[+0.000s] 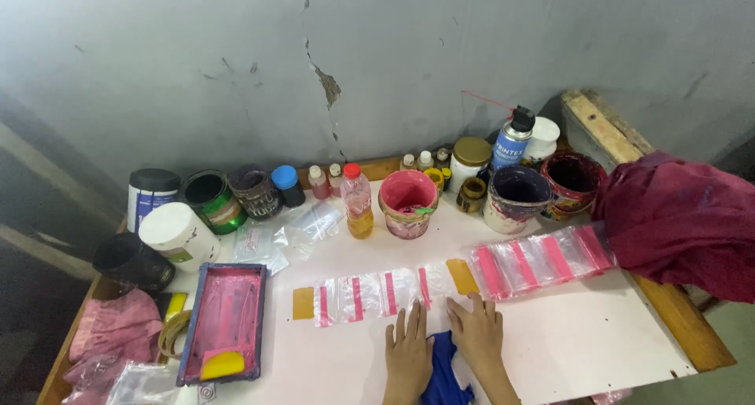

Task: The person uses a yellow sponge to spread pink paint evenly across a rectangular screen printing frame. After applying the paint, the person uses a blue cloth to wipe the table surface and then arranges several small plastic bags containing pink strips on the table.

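Head view: both hands lie flat with fingers spread on the desk [598, 350]. The left hand [408, 353] and right hand [475, 332] flank a blue cloth [442, 373]. The strip of clear bags [373, 295] runs left-right, just beyond the fingertips.

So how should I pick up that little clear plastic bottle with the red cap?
Take the small clear plastic bottle with the red cap around its narrow upper body, just under the cap. It stands upright, with the pink-stained pot close on one side, so come from the front, where the white table is barer.
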